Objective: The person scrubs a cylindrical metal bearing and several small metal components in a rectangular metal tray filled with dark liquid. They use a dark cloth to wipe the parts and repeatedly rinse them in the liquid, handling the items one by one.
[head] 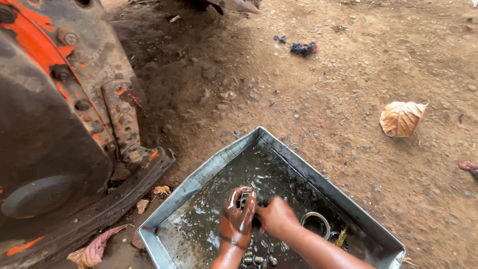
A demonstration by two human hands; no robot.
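Metal tray [199, 177] on the dirt ground [348, 74], beside heavy machinery [59, 124].

The machinery stands to the tray's left, fallen leaves along its foot. In the tray's middle, over the liquid, the left hand [238, 219] and right hand [276, 216] meet around a small metal part [244, 198]. A metal ring [315, 224] lies toward the right edge, small rollers [256, 259] at the near edge. A dry leaf [401, 118] lies on the ground to the right, a rag scrap [302, 48] far behind.
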